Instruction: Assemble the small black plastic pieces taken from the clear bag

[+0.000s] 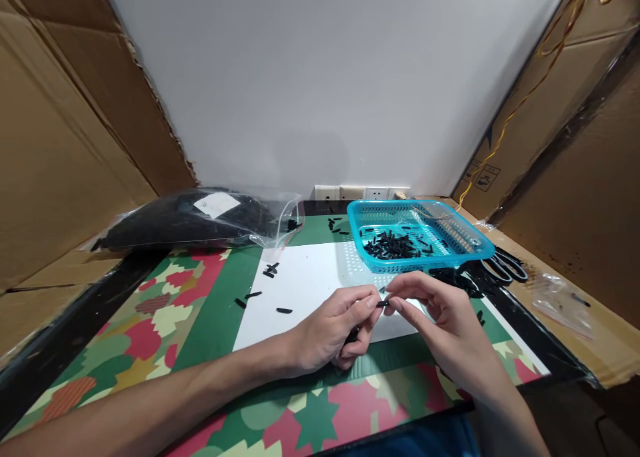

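Both hands, left hand (333, 330) and right hand (440, 317), pinch one tiny, smooth black plastic stick (383, 304), with the holey blue plastic basket (465, 247) at one o'clock.

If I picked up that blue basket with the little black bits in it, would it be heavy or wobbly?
Probably light: the turquoise plastic mesh basket has thin, holey walls and only a shallow scatter of small black pieces. It likely flexes a little if gripped by one rim. Tilted, the loose pieces would probably slide to one side.

No legible text or labels
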The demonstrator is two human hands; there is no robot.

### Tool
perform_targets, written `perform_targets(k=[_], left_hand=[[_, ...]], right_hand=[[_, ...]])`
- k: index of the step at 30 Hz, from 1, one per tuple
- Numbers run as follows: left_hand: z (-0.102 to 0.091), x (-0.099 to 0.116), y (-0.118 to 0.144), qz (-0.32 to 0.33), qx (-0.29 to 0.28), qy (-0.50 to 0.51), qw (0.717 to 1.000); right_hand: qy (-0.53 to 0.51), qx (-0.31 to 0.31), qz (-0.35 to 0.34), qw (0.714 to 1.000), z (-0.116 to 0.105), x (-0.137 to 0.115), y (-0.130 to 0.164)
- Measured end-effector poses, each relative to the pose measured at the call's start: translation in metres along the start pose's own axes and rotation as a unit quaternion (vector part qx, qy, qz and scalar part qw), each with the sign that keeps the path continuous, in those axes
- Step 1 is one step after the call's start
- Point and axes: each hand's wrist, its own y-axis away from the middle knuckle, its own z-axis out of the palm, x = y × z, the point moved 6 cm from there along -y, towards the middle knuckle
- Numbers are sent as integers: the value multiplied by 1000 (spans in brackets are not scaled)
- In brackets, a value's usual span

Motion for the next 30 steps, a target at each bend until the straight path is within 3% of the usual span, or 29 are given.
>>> perform_targets(k=[6, 13, 30], left_hand=[[0, 1, 1, 6, 9, 13, 1000], [0, 2, 0, 8, -5, 23, 1000], [-1, 3, 0, 1, -6, 21, 1000]], right_hand=[[-16, -5, 11, 1000, 0, 10, -1], [27, 24, 5, 999, -4, 5, 0], [48, 14, 13, 999, -2, 4, 2]])
